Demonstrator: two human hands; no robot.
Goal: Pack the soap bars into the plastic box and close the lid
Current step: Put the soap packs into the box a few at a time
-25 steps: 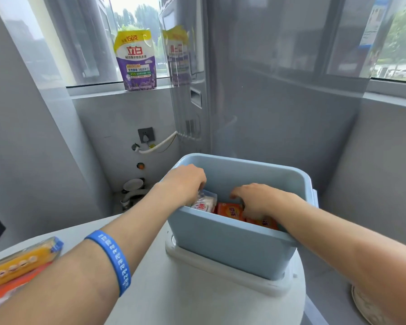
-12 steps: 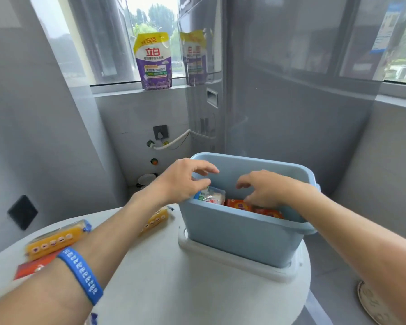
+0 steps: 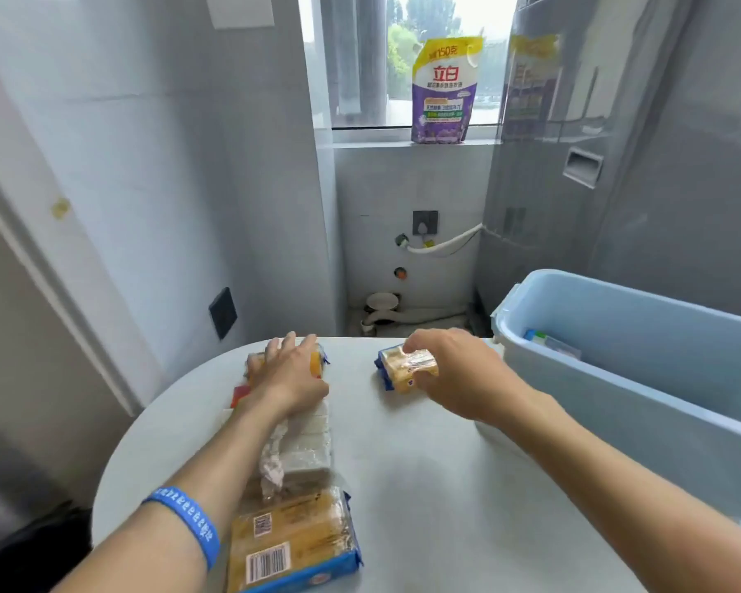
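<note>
The round white table (image 3: pixel 424 485) has bare surface through its middle, between the 2 arms; its far edge curves just beyond both hands, and its left edge drops off beside a grey wall (image 3: pixel 125 164); the blue plastic box (image 3: pixel 617 400) stands open at the table's right side, its near wall close to the right forearm; inside it, low against the far wall, part of 1 wrapped pack (image 3: pixel 550 342) shows, the rest of the inside being hidden by the box wall; no lid can be made out. The left hand (image 3: pixel 289 374) lies palm down, fingers spread, over a yellow soap pack (image 3: pixel 317 363) near the far edge; whether it grips is unclear. The right hand (image 3: pixel 450 370) closes its fingers on a yellow soap bar with blue ends (image 3: pixel 405 368), just beside the box. Along the left forearm lie a white soap block (image 3: pixel 306 447) and a yellow barcoded pack (image 3: pixel 292 545); a blue wristband (image 3: pixel 187 520) circles that arm; a purple pouch (image 3: pixel 443 92) stands on the windowsill.
</note>
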